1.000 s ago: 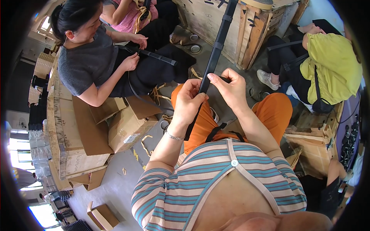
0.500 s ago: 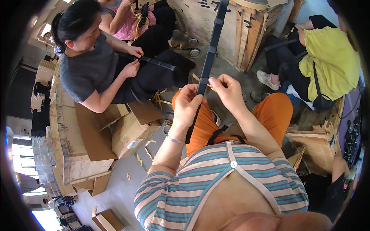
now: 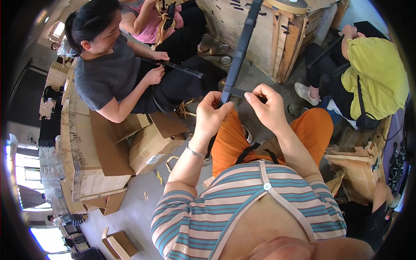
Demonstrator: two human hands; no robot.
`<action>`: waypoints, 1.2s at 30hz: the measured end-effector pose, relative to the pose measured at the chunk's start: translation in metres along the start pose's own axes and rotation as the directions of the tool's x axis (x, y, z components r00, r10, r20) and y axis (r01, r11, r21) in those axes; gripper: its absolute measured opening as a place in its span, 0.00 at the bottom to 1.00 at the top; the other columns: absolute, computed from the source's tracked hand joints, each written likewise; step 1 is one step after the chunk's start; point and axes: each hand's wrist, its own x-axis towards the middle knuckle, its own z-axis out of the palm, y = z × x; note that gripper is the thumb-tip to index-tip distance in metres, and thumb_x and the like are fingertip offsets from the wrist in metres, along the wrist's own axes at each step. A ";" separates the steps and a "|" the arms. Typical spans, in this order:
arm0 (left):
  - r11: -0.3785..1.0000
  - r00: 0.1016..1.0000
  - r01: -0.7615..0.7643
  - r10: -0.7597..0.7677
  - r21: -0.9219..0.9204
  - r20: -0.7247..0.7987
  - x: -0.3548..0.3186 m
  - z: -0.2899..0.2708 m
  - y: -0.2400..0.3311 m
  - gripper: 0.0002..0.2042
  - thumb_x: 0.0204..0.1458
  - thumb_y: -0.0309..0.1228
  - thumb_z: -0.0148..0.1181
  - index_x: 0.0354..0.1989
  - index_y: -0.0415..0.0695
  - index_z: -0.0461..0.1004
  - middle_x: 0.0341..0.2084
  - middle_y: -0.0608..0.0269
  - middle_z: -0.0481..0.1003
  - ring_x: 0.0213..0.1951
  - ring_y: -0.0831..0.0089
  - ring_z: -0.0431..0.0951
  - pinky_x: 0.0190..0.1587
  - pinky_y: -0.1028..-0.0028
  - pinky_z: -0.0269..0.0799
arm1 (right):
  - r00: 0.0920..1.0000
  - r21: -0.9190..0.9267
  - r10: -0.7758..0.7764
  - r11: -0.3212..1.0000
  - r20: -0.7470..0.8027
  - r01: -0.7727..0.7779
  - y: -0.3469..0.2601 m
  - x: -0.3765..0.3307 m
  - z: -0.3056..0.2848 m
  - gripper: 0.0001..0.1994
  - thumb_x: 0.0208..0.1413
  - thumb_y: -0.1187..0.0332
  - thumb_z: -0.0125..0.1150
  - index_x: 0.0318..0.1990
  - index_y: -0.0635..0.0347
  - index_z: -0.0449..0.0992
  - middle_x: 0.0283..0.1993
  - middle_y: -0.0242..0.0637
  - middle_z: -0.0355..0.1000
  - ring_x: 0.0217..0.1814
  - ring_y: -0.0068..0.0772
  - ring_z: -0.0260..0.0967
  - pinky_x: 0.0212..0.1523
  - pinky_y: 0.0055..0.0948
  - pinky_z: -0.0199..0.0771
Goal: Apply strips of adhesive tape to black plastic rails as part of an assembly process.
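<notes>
Black flat strip [image 3: 241,51] is clamped in left fingers [image 3: 211,99], thin dark tape [image 3: 236,91] in right fingers [image 3: 253,100].

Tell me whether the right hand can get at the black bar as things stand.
Probably yes: the right hand is close beside the black bar, with only a dark strip seen stretching between them. It pinches that strip, though, so it may need to let go first.

The dark strip [image 3: 241,47] looks smooth and fairly matt, the crate [image 3: 261,41] rough wood.
</notes>
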 end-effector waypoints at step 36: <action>0.730 0.829 -0.334 0.529 0.597 -0.182 -0.007 0.008 0.011 0.11 0.37 0.22 0.65 0.28 0.38 0.69 0.20 0.61 0.69 0.22 0.72 0.68 0.25 0.77 0.65 | 0.999 0.242 0.017 0.970 -0.032 -0.009 0.002 0.006 0.036 0.15 0.48 0.67 0.64 0.20 0.60 0.64 0.17 0.19 0.56 0.20 0.10 0.49 0.20 0.14 0.50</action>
